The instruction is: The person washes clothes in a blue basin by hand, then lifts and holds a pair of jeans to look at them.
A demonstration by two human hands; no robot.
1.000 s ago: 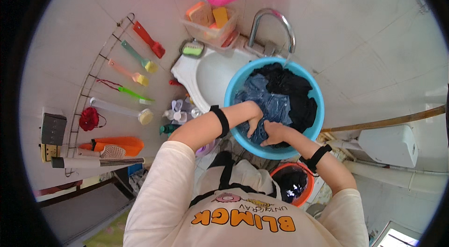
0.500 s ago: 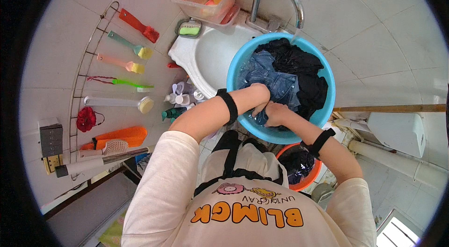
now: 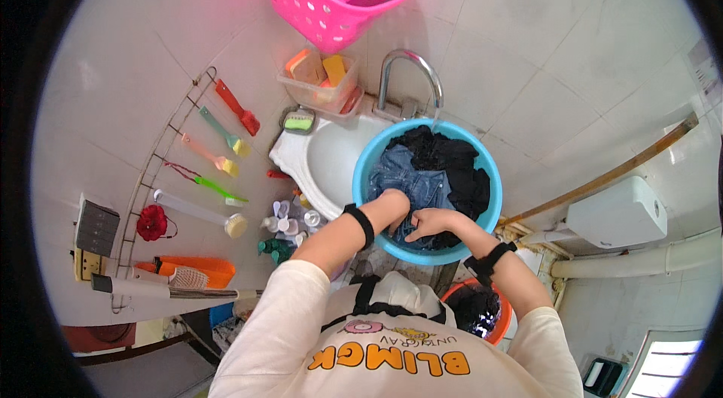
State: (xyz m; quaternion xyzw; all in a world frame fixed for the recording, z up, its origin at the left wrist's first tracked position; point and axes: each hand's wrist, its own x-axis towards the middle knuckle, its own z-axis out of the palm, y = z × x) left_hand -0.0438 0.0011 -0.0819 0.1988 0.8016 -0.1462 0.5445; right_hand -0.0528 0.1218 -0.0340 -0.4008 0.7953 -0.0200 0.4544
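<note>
A light-blue basin [image 3: 493,164] rests against the white sink, full of wet clothes. Blue denim [image 3: 422,183] lies at its left and middle, with black cloth [image 3: 452,157] along the far and right side. My left hand [image 3: 395,206] reaches down onto the denim near the basin's front; its fingers are largely hidden. Just right of it, my right hand [image 3: 433,224] is over the denim, thumb and a finger showing apart. From the chrome faucet [image 3: 410,55], a thin stream of water falls onto the black cloth at the basin's far edge.
Left of the basin stands the white sink [image 3: 331,153], with a sponge box [image 3: 312,89] and soap dish [image 3: 299,121] behind. A pink basket [image 3: 324,6] hangs above. Brushes [image 3: 237,108] hang on a left wall rack. An orange tub [image 3: 503,323] of dark cloth sits below, right. A wooden pole [image 3: 602,179] slants rightward.
My view has tilted up, showing more of the pink basket and wall. My right hand, closed on the denim before, now has its fingers loosened and apart. My left hand stays beside it.
</note>
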